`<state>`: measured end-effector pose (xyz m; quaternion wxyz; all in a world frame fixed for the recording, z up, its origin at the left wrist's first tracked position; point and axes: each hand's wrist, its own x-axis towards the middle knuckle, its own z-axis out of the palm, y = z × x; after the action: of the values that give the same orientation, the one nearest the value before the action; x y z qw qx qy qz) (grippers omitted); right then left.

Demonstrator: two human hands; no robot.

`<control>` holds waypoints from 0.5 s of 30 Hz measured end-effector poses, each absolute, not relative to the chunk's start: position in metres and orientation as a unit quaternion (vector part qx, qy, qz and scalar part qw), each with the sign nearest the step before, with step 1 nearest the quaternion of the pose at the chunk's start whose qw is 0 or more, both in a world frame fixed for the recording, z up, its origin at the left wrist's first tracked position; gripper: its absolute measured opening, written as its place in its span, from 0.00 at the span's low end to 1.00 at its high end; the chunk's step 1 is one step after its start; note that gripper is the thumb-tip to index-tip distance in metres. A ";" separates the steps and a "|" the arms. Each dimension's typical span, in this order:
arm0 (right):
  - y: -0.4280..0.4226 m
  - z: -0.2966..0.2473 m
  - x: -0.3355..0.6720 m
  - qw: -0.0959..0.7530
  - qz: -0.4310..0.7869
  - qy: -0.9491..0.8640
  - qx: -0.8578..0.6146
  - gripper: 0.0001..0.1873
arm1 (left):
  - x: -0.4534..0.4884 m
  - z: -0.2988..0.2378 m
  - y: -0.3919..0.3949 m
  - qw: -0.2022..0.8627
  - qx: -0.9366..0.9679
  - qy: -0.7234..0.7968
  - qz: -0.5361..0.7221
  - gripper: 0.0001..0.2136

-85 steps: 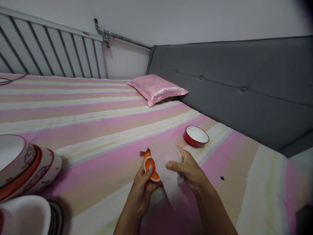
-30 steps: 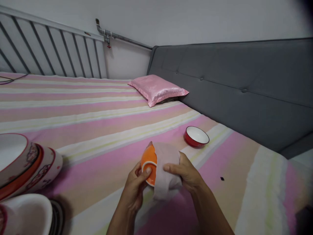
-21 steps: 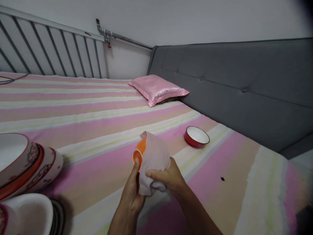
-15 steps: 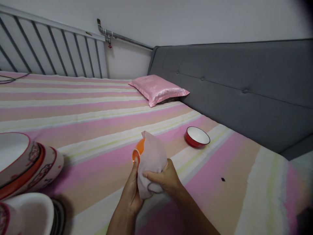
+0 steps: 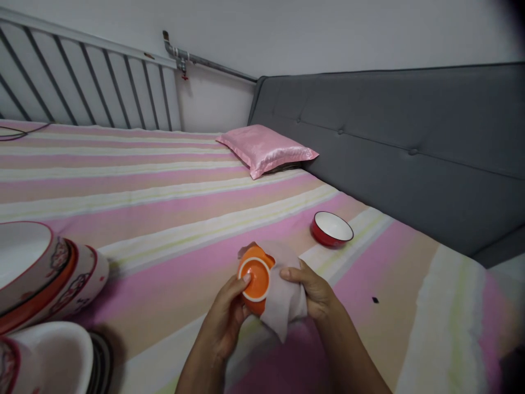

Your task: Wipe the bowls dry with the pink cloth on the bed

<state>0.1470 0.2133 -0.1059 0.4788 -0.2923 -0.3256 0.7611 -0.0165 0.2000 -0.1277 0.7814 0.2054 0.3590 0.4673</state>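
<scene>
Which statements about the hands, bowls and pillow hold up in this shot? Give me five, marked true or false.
1. The left hand holds an orange bowl. True.
2. The right hand is empty. False: it grips a pale cloth.
3. The orange bowl's foot ring faces the camera. True.
4. The red bowl lies upside down. False: it stands upright on the striped bedding.
5. The pink pillow lies near the grey headboard. True.

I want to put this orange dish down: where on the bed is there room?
Striped bedspread lies bare between the stacked bowls and the pink pillow; another patch lies right of the right hand, nearer than the red bowl, with one small dark piece. Lower left is crowded: those bowls, a white dish.
</scene>
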 end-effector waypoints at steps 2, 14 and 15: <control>0.214 -0.106 0.150 0.464 0.775 -0.317 -0.289 0.29 | -0.018 -0.128 0.199 0.776 0.234 0.367 0.458 0.22; 0.211 -0.111 0.127 0.532 0.709 -0.304 -0.349 0.31 | -0.005 -0.130 0.205 0.782 0.089 0.363 0.499 0.17; 0.211 -0.114 0.123 0.535 0.699 -0.302 -0.366 0.31 | -0.005 -0.128 0.206 0.780 0.073 0.359 0.508 0.17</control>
<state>0.1226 0.2108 -0.1143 0.5352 -0.3665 -0.3016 0.6988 -0.0045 0.2059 -0.1284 0.7798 0.0729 0.3588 0.5079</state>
